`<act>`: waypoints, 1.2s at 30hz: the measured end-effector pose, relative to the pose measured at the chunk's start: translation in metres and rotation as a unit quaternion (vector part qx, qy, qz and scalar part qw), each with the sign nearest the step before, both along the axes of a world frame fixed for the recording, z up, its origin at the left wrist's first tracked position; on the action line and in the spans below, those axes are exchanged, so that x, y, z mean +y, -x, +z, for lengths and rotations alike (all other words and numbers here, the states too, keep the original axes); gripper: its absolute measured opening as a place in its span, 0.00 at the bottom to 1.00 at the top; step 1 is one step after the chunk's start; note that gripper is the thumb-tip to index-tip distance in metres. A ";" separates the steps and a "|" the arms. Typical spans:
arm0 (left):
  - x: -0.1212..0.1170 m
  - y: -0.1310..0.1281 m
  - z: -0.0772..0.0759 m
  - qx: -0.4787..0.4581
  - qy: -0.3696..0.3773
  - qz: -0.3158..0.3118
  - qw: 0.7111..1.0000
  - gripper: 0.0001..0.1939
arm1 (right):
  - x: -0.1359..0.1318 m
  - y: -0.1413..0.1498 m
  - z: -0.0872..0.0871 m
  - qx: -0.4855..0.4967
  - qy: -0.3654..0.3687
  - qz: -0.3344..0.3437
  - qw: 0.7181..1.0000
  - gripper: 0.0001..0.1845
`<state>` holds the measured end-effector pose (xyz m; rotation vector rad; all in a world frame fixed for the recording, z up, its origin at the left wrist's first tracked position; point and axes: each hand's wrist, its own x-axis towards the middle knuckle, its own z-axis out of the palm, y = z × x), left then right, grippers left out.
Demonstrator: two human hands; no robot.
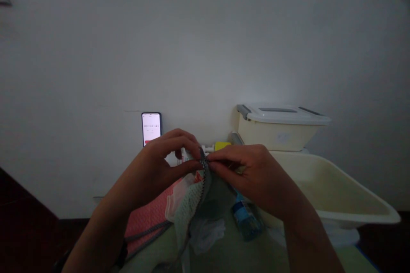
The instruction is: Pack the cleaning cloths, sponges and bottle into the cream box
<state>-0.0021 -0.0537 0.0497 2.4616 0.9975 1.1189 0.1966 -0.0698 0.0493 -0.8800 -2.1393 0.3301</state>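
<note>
Held up in front of me is a light green cloth [191,199] with a dark stitched edge; its lower part hangs toward the table. My left hand [171,153] pinches the top of that edge between thumb and fingers. Right beside it, my right hand [248,166] also pinches the edge, with the fingertips of both hands almost touching. A pink textured cloth [153,211] with dark trim lies below my left hand. A bottle of blue liquid [246,219] leans or lies under my right hand; which one I cannot tell.
Against the wall stands a phone [151,126] showing a timer. At the right, a cream basin [349,187] sits before a lidded storage box [272,134]. Crumpled clear plastic [207,234] lies on the green table [237,258]. A yellow item [221,145] shows behind my hands.
</note>
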 end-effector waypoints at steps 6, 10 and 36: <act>-0.005 0.005 0.000 0.008 0.005 0.021 1.000 0.04 | -0.004 0.003 0.000 -0.019 -0.033 -0.030 0.999 0.11; -0.006 0.008 0.001 0.019 0.008 0.040 0.999 0.05 | -0.005 0.001 0.002 -0.012 -0.031 -0.037 0.999 0.10; -0.013 -0.001 0.006 0.031 -0.031 0.033 0.998 0.07 | -0.010 0.008 -0.001 -0.039 -0.026 -0.060 0.997 0.07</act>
